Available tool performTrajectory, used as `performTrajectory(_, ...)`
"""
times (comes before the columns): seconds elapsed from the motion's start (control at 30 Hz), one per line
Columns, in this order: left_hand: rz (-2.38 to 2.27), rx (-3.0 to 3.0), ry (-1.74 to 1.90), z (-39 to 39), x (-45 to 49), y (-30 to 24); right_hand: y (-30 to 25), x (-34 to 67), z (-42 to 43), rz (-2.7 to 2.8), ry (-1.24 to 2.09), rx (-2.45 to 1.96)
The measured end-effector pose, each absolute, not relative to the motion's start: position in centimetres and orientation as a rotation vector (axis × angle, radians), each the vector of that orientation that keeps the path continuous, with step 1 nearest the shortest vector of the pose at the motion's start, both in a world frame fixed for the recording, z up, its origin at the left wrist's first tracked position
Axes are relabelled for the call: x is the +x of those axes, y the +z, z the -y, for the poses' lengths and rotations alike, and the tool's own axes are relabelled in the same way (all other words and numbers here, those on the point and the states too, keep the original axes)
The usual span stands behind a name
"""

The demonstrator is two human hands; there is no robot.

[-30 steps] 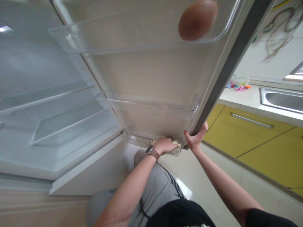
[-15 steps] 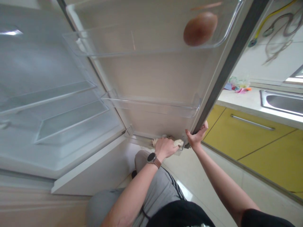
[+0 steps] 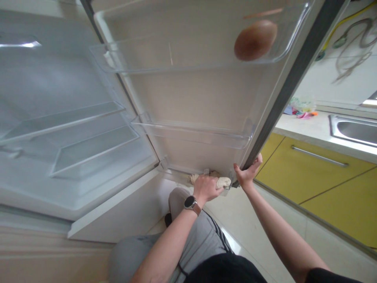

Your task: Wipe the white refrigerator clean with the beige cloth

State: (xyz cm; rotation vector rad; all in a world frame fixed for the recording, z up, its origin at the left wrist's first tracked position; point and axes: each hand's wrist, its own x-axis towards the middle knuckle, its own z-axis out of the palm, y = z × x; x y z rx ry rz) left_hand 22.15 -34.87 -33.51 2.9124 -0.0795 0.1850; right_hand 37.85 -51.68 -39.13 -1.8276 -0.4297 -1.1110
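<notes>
My left hand (image 3: 206,188), with a watch on its wrist, is closed around a cream cloth (image 3: 223,182). It presses the cloth at the lowest clear shelf (image 3: 173,173) of the open refrigerator door (image 3: 188,94). Part of the cloth is hidden under the fingers. At the door's lower outer corner my right hand (image 3: 246,173) grips the dark edge, thumb on the inner side and fingers wrapped round the outside.
A brown, rounded object (image 3: 255,40) sits in the upper door shelf. Left is the refrigerator interior with glass shelves (image 3: 97,147). On the right are yellow cabinets (image 3: 318,181), a counter and a metal sink (image 3: 353,129). My bent knees are below the door.
The whole view has shifted slightly, so the door and counter appear a little further right and lower. Both hands keep their holds, left on the cloth, right on the door.
</notes>
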Motion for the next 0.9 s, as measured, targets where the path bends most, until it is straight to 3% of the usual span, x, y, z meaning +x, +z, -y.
performTrajectory(0.9, 0.069, 2.884, 0.371, 35.05, 21.94, -34.48, -39.03, 37.63, 51.66, 0.390, -1.110, -1.873)
